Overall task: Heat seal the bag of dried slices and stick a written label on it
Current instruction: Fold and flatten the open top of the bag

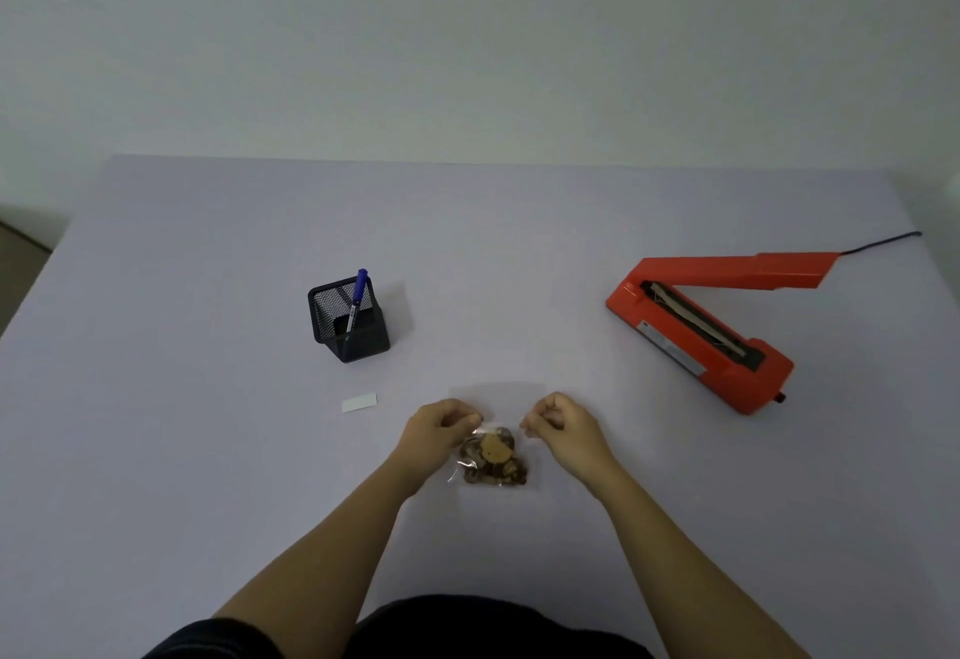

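Note:
A clear plastic bag (pixel 496 455) with brown dried slices in its lower half lies on the table in front of me. My left hand (pixel 439 427) pinches the bag's left side with thumb and fingers. My right hand (pixel 558 422) pinches its right side the same way. The bag's empty top part reaches away from me between both hands. A red heat sealer (pixel 711 331) stands at the right with its arm raised. A small white blank label (pixel 359 402) lies to the left of the bag. A blue pen (pixel 357 297) stands in a black mesh holder (pixel 348 320).
The pale lilac table (pixel 208 450) ends at a white wall at the back. The sealer's black cord (pixel 883 242) runs off toward the far right edge. The floor shows past the table's left edge.

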`<state>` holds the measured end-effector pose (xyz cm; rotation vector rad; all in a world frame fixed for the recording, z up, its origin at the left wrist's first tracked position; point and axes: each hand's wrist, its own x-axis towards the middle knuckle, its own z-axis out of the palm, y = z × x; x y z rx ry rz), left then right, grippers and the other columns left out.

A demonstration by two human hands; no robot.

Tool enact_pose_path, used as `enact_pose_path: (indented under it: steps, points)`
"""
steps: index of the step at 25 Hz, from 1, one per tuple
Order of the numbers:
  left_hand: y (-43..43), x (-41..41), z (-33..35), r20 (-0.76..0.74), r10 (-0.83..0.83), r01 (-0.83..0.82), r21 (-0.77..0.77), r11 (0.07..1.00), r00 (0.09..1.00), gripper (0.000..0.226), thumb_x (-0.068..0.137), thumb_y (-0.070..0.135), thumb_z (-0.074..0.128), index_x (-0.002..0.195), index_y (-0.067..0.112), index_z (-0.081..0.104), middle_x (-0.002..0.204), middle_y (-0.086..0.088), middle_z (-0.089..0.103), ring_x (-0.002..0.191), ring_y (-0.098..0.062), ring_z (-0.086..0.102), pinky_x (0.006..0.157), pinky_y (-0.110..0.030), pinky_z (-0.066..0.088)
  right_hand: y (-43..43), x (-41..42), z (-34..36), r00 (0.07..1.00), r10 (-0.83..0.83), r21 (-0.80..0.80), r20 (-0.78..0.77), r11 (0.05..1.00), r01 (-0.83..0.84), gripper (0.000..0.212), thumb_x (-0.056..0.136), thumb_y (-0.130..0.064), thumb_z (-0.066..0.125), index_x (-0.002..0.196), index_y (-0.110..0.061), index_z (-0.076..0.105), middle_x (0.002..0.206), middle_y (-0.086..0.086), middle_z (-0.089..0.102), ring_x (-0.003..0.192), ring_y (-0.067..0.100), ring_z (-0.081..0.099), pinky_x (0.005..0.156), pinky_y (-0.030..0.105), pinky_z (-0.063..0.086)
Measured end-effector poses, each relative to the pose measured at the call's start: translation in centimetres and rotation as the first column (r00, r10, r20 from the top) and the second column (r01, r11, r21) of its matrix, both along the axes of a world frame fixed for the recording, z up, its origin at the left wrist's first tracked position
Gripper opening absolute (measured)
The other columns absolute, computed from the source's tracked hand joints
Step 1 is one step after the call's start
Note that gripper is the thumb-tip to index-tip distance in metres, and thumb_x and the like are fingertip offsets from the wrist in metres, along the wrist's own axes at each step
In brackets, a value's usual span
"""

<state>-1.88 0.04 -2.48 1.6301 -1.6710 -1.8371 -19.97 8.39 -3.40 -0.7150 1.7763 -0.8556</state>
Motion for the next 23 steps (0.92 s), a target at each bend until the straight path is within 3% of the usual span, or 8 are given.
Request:
enact_pose_path:
  steps: [4, 8, 13, 17, 20, 23]
  points:
    - [0.5, -0.2, 0.2, -0.008, -0.022, 0.021, -0.035, 0.999, 1.000, 0.010, 0.091, 0.016, 0.057, 0.087, 0.013, 0.066, 0.085, -0.003, 0.069, 0.081, -0.017, 0.062, 0.078, -0.028, 0.051, 0.2, 0.6, 0.5, 0.992, -0.009, -0.009, 0.123, 1.000, 0.010, 0.019, 0.082, -0.029, 0.068, 0.096, -0.019, 0.058, 0.095, 0.002, 0.066, 0.092, 0.015, 0.062, 0.079, 0.025, 0.048]
    - [1.4, -0.3, 0.0, 0.001, -0.013, 0.013, -0.016, 1.000, 1.000, 0.011, 0.090, 0.020, 0.057, 0.084, 0.017, 0.065, 0.091, -0.009, 0.069, 0.090, -0.025, 0.064, 0.084, -0.037, 0.054, 0.1, 1.1, 0.3, 0.995, 0.053, -0.002, 0.081, 0.999, -0.053, 0.025, 0.079, -0.028, 0.072, 0.100, -0.019, 0.064, 0.089, 0.001, 0.065, 0.091, 0.016, 0.062, 0.078, 0.023, 0.049]
    - [1.7, -0.3, -0.4, 0.033, -0.064, 0.066, -0.076, 0.995, 0.997, 0.007, 0.084, 0.020, 0.067, 0.090, 0.016, 0.067, 0.083, -0.005, 0.065, 0.077, -0.016, 0.061, 0.071, -0.024, 0.052, 0.2, 1.2, -0.4, 0.995, 0.077, 0.005, 0.070, 0.997, -0.077, 0.009, 0.080, -0.024, 0.072, 0.087, -0.018, 0.070, 0.090, 0.002, 0.071, 0.089, 0.016, 0.065, 0.079, 0.024, 0.051]
    - [1.5, -0.2, -0.8, 0.078, -0.126, 0.132, -0.079, 0.988, 0.989, 0.011, 0.085, 0.016, 0.066, 0.093, 0.011, 0.072, 0.090, -0.006, 0.071, 0.084, -0.018, 0.065, 0.076, -0.024, 0.053, 0.3, 1.0, -0.8, 0.992, 0.110, 0.049, 0.068, 0.992, -0.114, 0.010, 0.080, -0.023, 0.072, 0.086, -0.016, 0.072, 0.089, -0.001, 0.072, 0.089, 0.012, 0.065, 0.080, 0.023, 0.050]
    - [1.1, 0.0, -0.9, 0.090, -0.165, 0.174, -0.107, 0.979, 0.982, 0.013, 0.085, 0.014, 0.065, 0.093, 0.009, 0.074, 0.091, -0.006, 0.072, 0.085, -0.015, 0.064, 0.071, -0.015, 0.048, 0.0, 0.8, -1.0, 0.992, 0.124, 0.051, 0.030, 0.991, -0.125, 0.009, 0.079, -0.021, 0.073, 0.085, -0.014, 0.073, 0.087, 0.000, 0.072, 0.087, 0.012, 0.065, 0.081, 0.024, 0.051]
    - [0.5, 0.2, -0.9, 0.110, -0.196, 0.211, -0.141, 0.967, 0.974, 0.012, 0.084, 0.014, 0.067, 0.092, 0.010, 0.074, 0.090, -0.005, 0.072, 0.081, -0.013, 0.064, 0.070, -0.015, 0.047, -0.2, 1.0, -1.0, 0.993, 0.117, 0.001, -0.006, 0.993, -0.117, 0.006, 0.079, -0.017, 0.073, 0.083, -0.013, 0.073, 0.080, -0.002, 0.071, 0.081, 0.011, 0.066, 0.076, 0.022, 0.052]
